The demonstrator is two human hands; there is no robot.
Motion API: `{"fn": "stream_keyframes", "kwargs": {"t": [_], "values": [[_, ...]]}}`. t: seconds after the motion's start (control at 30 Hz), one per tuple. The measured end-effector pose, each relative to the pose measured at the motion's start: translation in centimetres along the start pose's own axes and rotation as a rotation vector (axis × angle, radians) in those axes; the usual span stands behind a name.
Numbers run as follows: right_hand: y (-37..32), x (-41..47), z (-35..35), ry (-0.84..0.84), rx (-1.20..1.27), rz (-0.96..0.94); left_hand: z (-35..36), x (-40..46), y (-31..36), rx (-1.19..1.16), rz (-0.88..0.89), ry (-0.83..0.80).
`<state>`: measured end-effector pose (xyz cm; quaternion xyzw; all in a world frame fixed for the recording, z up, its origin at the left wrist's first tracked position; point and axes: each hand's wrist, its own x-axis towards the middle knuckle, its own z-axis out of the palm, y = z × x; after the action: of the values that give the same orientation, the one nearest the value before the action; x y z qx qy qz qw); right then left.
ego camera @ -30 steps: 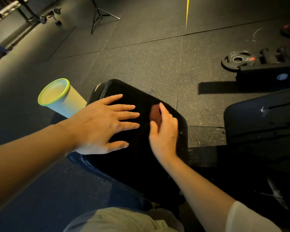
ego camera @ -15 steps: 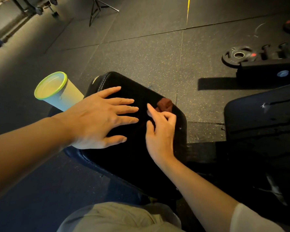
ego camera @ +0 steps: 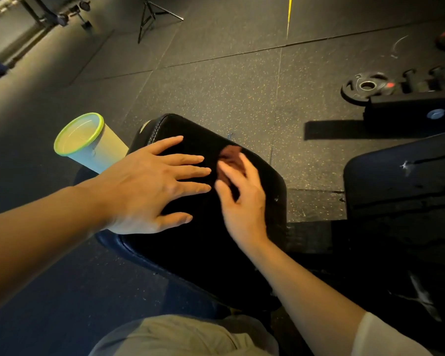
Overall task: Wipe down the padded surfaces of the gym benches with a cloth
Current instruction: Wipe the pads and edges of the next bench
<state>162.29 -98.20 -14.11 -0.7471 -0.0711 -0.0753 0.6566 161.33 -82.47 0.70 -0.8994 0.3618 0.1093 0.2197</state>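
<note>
A black padded bench seat (ego camera: 190, 247) fills the middle of the head view. My left hand (ego camera: 149, 186) lies flat on its left part, fingers straight and spread. A small reddish-brown cloth (ego camera: 230, 156) sits on the pad's far right part. My right hand (ego camera: 242, 196) is on the cloth, its blurred fingers curled over the near side of it; part of the cloth is hidden under them. A second black pad (ego camera: 401, 181) stands to the right.
A pale cup with a lime-green rim (ego camera: 85, 142) stands just left of the seat, behind my left wrist. A weight plate (ego camera: 365, 87) and black rack (ego camera: 409, 109) lie on the rubber floor at right. A tripod (ego camera: 152, 16) stands far back. My knee (ego camera: 185, 337) is below.
My right hand has shifted on the cloth, from a flat press to curled fingers, and the cloth slid toward the pad's far right edge. My left hand stayed flat in place.
</note>
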Motion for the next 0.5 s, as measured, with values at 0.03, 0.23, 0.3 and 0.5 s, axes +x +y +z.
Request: {"fn": "stream_keyframes", "kwargs": {"t": [0.03, 0.23, 0.3, 0.5], "values": [[-0.4, -0.3, 0.2, -0.043, -0.004, -0.089, 0.0, 0.0, 0.0, 0.001, 0.002, -0.002], [6.0, 1.9, -1.9, 0.014, -0.055, 0.121, 0.0, 0.0, 0.0, -0.02, -0.012, 0.003], [7.8, 2.9, -3.3, 0.075, -0.053, 0.435, 0.0, 0.0, 0.2, -0.015, -0.015, 0.012], [2.8, 1.7, -1.6, -0.078, -0.199, 0.061, 0.1, 0.0, 0.0, -0.02, -0.008, 0.01]]}}
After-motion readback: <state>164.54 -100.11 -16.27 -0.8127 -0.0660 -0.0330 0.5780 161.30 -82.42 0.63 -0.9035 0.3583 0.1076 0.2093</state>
